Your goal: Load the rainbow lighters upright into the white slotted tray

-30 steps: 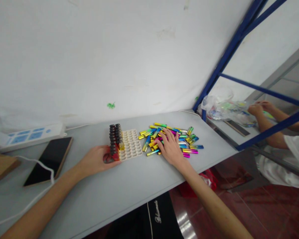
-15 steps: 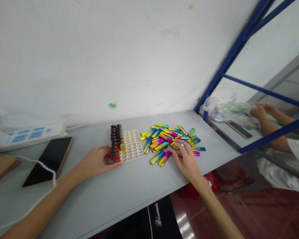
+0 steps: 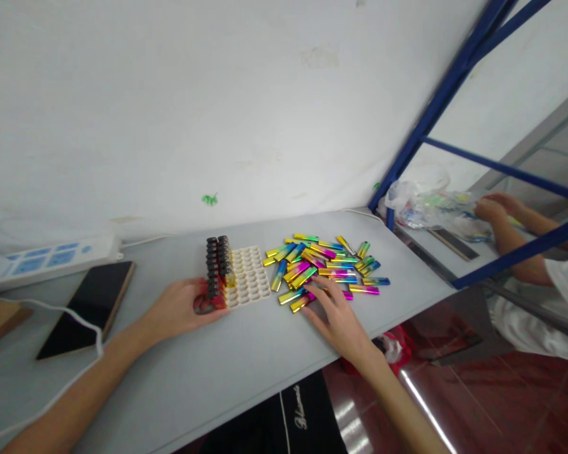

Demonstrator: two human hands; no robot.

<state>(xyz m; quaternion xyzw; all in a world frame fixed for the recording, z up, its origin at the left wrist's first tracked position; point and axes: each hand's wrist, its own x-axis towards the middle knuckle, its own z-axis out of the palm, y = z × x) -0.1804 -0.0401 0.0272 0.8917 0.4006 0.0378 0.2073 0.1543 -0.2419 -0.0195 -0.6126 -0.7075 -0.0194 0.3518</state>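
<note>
My left hand (image 3: 182,309) is wrapped round the left end of a white tray (image 3: 253,290) with rows of holes. Two rows of lighters (image 3: 219,261) with black tops stand upright in its left side; red and yellow bodies show at the near end. To the tray's right lies a loose pile of shiny rainbow-coloured metal sleeves (image 3: 307,260). My right hand (image 3: 336,315) rests at the near side of that pile, fingers apart, its fingertips at a magenta-and-gold sleeve (image 3: 301,302). The fingers partly cover this sleeve.
A black phone (image 3: 88,309), a white power strip (image 3: 59,258) and a white cable (image 3: 82,318) lie at the left. Blue metal bars (image 3: 426,126) rise at the right. Beyond them another person's hands (image 3: 497,208) are at clear plastic bags (image 3: 435,208).
My right hand has moved left and toward me along the pile's near edge. The two nearest sleeves have shifted slightly left. My left hand keeps its place at the tray.
</note>
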